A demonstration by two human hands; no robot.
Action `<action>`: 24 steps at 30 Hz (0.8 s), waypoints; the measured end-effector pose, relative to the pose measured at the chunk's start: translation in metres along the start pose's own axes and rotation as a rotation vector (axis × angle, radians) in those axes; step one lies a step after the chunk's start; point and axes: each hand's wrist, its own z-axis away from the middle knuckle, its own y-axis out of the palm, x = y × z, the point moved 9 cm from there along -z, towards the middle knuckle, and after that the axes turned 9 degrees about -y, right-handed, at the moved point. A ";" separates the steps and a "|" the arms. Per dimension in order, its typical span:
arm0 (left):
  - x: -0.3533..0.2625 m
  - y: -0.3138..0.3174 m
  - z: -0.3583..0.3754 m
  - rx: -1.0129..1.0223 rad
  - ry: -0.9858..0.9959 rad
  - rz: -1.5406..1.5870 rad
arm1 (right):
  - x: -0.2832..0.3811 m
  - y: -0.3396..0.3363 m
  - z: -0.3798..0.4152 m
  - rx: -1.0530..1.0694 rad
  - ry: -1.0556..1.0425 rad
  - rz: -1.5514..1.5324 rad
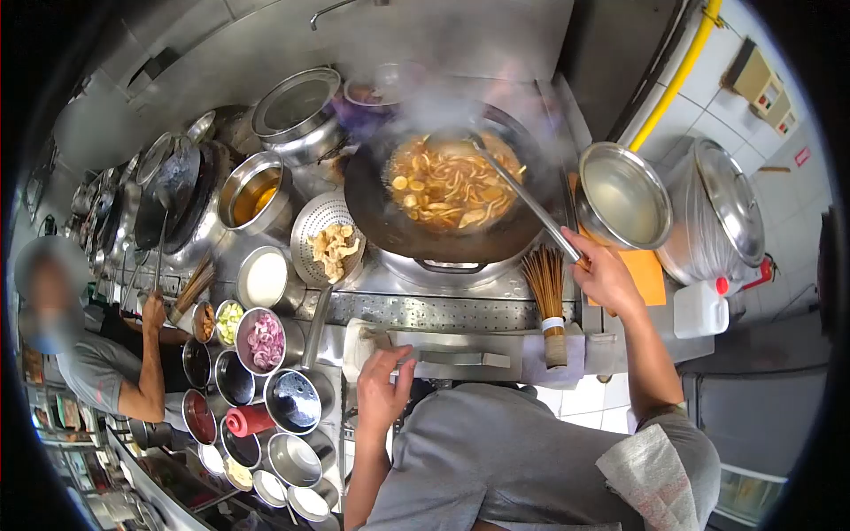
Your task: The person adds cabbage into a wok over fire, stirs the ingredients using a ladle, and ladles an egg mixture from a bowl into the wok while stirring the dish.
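Note:
My right hand (pixel 604 270) is wrapped round the end of a long-handled ladle (pixel 534 205). Its head dips into a steaming brown stew of noodle-like strips and round slices (pixel 453 184) in a large black wok (pixel 376 217); the liquid hides the head's shape. My left hand (pixel 382 388) hangs in front of the counter edge, thumb and fingers apart, holding nothing. Close to it are a folded cloth (pixel 361 347) and the handle of a perforated strainer (pixel 316 329), which holds pale cooked pieces (pixel 332 250). A bamboo brush (pixel 547 296) lies between the wok and my right forearm.
Metal pots with chopped onion (pixel 265 341), white liquid (pixel 265 279) and sauces crowd the left, with a red bottle (pixel 249 420). A pot of cloudy liquid (pixel 622 196) and a white jug (pixel 701 308) stand right. A co-worker (pixel 115 367) works at another wok (pixel 181 190).

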 end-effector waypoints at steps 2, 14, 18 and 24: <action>0.005 0.001 0.007 -0.010 -0.053 0.019 | 0.001 0.002 0.000 -0.133 -0.123 -0.103; 0.022 -0.047 0.021 -0.119 -0.081 0.015 | 0.063 0.051 -0.001 0.109 0.115 -1.325; 0.032 -0.044 0.031 -0.087 -0.020 0.043 | 0.138 0.101 -0.007 0.382 0.134 -1.347; 0.037 -0.060 0.045 -0.086 -0.022 0.069 | 0.229 0.217 -0.020 0.648 0.058 -0.978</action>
